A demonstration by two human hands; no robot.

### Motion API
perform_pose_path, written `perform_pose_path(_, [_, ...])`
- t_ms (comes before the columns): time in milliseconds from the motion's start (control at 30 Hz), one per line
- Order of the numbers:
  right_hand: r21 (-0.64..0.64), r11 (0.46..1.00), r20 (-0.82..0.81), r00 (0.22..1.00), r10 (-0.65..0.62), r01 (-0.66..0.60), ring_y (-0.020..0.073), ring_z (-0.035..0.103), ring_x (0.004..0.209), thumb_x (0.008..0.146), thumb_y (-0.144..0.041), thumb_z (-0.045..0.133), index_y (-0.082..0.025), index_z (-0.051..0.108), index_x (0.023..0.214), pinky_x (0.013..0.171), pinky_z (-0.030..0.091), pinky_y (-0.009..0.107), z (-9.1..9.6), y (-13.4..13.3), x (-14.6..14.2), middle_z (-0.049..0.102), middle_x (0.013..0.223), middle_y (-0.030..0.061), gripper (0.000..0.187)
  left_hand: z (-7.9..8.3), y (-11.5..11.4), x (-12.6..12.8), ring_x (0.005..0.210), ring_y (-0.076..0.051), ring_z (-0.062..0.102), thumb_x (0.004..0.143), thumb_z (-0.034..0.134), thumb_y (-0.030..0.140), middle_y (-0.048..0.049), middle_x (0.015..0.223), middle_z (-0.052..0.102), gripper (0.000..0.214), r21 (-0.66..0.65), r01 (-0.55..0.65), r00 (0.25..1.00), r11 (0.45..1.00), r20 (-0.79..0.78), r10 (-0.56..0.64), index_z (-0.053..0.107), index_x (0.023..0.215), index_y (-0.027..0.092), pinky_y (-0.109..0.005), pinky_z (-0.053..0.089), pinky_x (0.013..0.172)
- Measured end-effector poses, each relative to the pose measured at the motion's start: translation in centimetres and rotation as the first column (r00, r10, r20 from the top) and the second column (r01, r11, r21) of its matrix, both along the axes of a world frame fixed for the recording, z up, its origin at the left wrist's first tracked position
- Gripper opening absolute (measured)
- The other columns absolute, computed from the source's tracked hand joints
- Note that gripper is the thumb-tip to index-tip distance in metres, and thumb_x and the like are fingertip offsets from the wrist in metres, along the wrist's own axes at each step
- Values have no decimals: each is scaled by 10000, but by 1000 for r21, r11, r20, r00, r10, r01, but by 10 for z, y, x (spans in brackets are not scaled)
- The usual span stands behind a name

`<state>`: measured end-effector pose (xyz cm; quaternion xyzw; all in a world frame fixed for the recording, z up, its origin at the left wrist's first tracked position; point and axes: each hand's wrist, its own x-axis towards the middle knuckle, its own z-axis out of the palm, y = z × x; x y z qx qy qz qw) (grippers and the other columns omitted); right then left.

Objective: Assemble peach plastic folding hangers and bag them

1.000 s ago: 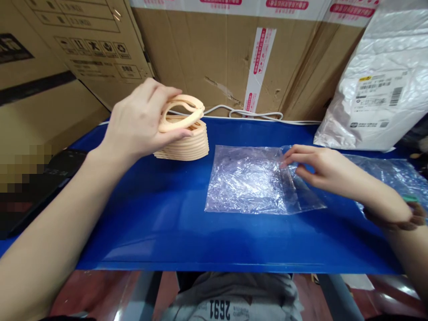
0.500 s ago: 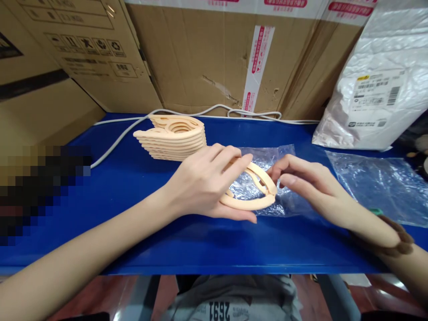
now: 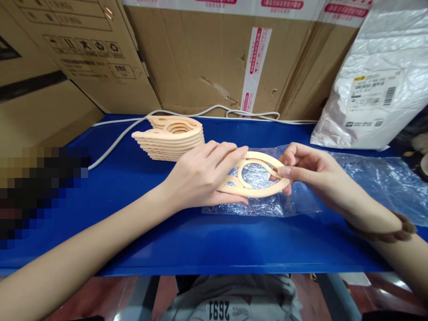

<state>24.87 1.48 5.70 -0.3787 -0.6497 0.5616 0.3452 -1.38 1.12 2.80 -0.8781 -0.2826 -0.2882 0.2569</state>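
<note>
A peach-coloured plastic folding hanger (image 3: 264, 192), with a rounded end and curved openings, is held just above the table between both hands. My left hand (image 3: 202, 174) grips its left part, fingers over the top and thumb along the near edge, hiding that end. With thumb and fingers my right hand (image 3: 307, 165) pinches the rounded right end. Beneath the hanger lies a clear plastic bag (image 3: 274, 208), flat on the blue table. Behind my left hand stands a neat stack of matching hangers (image 3: 170, 145), several layers high.
Cardboard boxes (image 3: 187, 67) line the back and the left side of the blue table (image 3: 167, 254). A white cable (image 3: 117, 147) runs along the back. At the back right stands a white mailing bag (image 3: 364, 111) with a label; another clear bag (image 3: 371, 178) lies before it.
The hanger's two rims have come together, so it now looks flatter. Its right end has moved right and slightly up, and my right hand's thumb and fingers have closed on it.
</note>
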Motion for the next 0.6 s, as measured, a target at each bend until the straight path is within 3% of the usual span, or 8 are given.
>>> perform_pose_path(100, [52, 998, 43, 999, -25, 23, 84, 598, 542, 847, -316, 758, -214, 497, 809, 506, 493, 210, 0, 3, 2, 643, 721, -44, 283, -2, 5, -3, 980, -306, 683, 862, 527, 764, -192, 1144, 704, 860, -30, -14, 1000, 999, 9, 14, 564, 1300, 24, -385, 534, 815])
perform_pose_path(200, [264, 964, 167, 983, -82, 35, 130, 644, 673, 871, -370, 725, -225, 537, 922, 570, 523, 248, -2, 3, 3, 674, 838, -4, 243, -5, 9, -5, 1001, -298, 680, 873, 540, 740, -185, 1162, 699, 833, -57, -28, 1000, 998, 11, 28, 554, 1320, 37, -372, 534, 811])
perform_pose_path(267, [481, 876, 299, 945, -132, -29, 190, 674, 875, 835, -402, 761, -239, 564, 1125, 714, 564, 311, -5, 1, 3, 684, 1067, 47, 387, -8, 10, -4, 999, -291, 682, 876, 547, 731, -177, 1164, 699, 822, -74, -44, 999, 996, 16, 45, 553, 1327, 44, -356, 534, 769])
perform_pose_path(333, [646, 746, 426, 887, -177, -161, 259, 640, 1093, 791, -438, 801, -252, 503, 1335, 891, 552, 390, -7, 0, 3, 620, 1285, 94, 647, -9, 8, -2, 995, -289, 683, 879, 553, 719, -174, 1166, 698, 813, -91, -65, 998, 994, 20, 67, 555, 1330, 43, -352, 535, 741])
perform_pose_path(433, [744, 582, 538, 811, -229, -330, 306, 565, 1254, 833, -461, 760, -254, 421, 1461, 1015, 495, 447, -9, -1, 4, 552, 1407, 128, 743, -9, 3, 2, 989, -288, 683, 892, 538, 714, -178, 1169, 699, 800, -101, -82, 996, 991, 18, 84, 561, 1331, 46, -356, 540, 738])
perform_pose_path(500, [764, 530, 556, 793, -250, -368, 312, 572, 1244, 857, -470, 730, -256, 424, 1472, 1012, 492, 455, -8, 0, 4, 563, 1404, 131, 720, -8, 0, 4, 983, -285, 683, 898, 522, 719, -180, 1168, 702, 793, -95, -84, 996, 992, 13, 86, 566, 1330, 56, -355, 540, 737])
perform_pose_path(600, [763, 534, 549, 800, -241, -363, 330, 590, 1207, 827, -522, 746, -250, 431, 1482, 990, 496, 474, -7, 1, 5, 588, 1376, 134, 776, -4, -3, 5, 977, -277, 686, 898, 514, 726, -173, 1171, 708, 793, -81, -86, 996, 993, -1, 86, 571, 1331, 64, -343, 533, 731])
